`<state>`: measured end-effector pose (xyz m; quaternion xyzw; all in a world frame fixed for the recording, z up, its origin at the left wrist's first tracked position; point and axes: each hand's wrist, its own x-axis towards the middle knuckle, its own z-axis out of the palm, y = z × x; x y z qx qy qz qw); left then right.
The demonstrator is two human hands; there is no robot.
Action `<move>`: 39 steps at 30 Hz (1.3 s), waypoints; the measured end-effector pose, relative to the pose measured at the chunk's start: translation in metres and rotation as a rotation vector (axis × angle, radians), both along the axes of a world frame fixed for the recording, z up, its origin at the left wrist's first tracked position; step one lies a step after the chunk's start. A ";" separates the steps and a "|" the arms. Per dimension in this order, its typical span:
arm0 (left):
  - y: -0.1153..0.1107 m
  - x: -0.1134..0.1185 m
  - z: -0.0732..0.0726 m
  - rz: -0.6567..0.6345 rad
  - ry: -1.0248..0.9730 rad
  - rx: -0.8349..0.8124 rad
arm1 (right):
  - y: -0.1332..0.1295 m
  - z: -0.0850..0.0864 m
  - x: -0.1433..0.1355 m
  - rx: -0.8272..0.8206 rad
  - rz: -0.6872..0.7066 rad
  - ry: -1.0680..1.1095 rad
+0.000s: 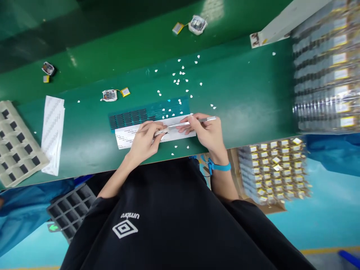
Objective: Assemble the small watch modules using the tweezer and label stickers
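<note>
My left hand (145, 140) is closed, thumb and fingers pinching a small white device casing (161, 132) with dark parts in it, partly hidden by the fingers. My right hand (208, 131) grips slim silver tweezers (182, 124), whose tip points left and reaches close to the casing. Under both hands lies a white printed sheet (125, 138). Beyond it is a blue-green sheet (112, 120) bearing rows of black strips (129, 118). Many little white teardrop-shaped bits (182, 73) are scattered on the green bench top (239, 93).
Opened devices with yellow batteries lie farther back: a white one (109, 95), another white one (197, 25) and a dark one (48, 68). At left are a moulded tray (17, 146) and a printed strip (53, 131). Stacked clear trays (323, 82) stand right; more battery trays (275, 168) sit below the edge.
</note>
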<state>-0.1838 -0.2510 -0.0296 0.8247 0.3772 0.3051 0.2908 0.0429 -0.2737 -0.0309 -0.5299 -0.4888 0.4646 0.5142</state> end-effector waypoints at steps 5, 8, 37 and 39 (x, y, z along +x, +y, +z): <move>-0.001 -0.005 0.001 -0.051 0.007 -0.035 | -0.006 -0.010 -0.007 -0.093 -0.106 -0.031; 0.000 -0.007 0.000 -0.064 0.003 -0.058 | -0.009 -0.009 -0.008 -0.074 -0.113 -0.073; -0.003 0.001 0.026 0.139 -0.229 -0.356 | -0.006 0.010 -0.013 0.054 -0.312 0.160; -0.001 0.006 0.033 0.126 -0.336 -0.526 | -0.008 0.022 -0.020 0.073 -0.339 0.154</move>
